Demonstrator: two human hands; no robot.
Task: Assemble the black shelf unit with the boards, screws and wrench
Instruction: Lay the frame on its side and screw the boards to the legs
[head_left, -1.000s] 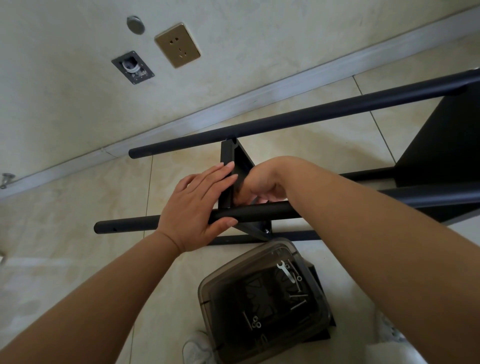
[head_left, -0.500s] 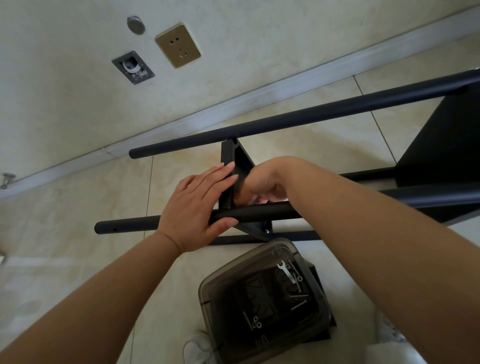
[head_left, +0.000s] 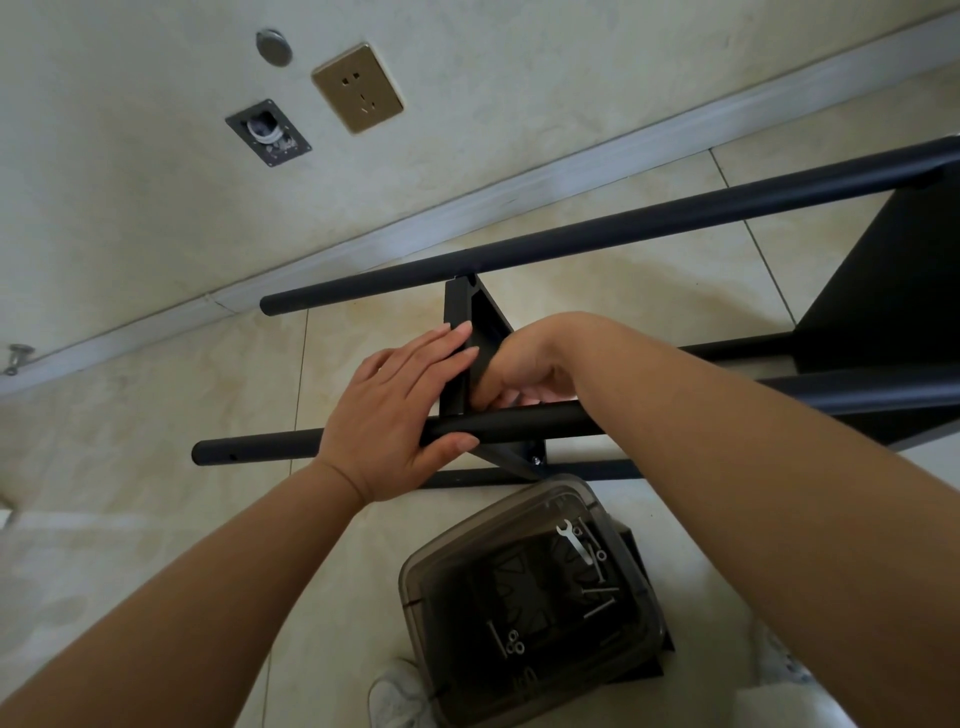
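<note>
- Your left hand (head_left: 400, 410): forearm enters from the lower left; palm lies over the near black round metal tube (head_left: 519, 423), four fingers straight and flat against the outer face of the black upright shelf board (head_left: 460, 358), thumb hooked under the tube. Hand spread wide, bracing rather than gripping.
- Your right hand (head_left: 524, 371): forearm crosses in from the lower right, wrist bent down, fingers curled tight just behind the board where it meets the near tube. What they pinch is hidden; you cannot tell whether a screw or a tool sits in them.
- Black shelf frame: lies on its side on the beige tiled floor (head_left: 156, 415). The far black round tube (head_left: 597, 244) runs parallel to the near one, and the board stands between the two, its top end touching the far tube. A second, larger black panel (head_left: 883, 291) closes the frame at the right edge.
- Smoky translucent plastic tub (head_left: 530, 597): on the floor just in front of the frame, between your forearms. Inside: small flat silver wrench (head_left: 574, 540) near the upper right corner, several long silver screws (head_left: 597, 605) beside it, a few washers lower left.
- Wall (head_left: 156, 156): brass-coloured socket plate (head_left: 358, 87) and an open recessed box to its left.
</note>
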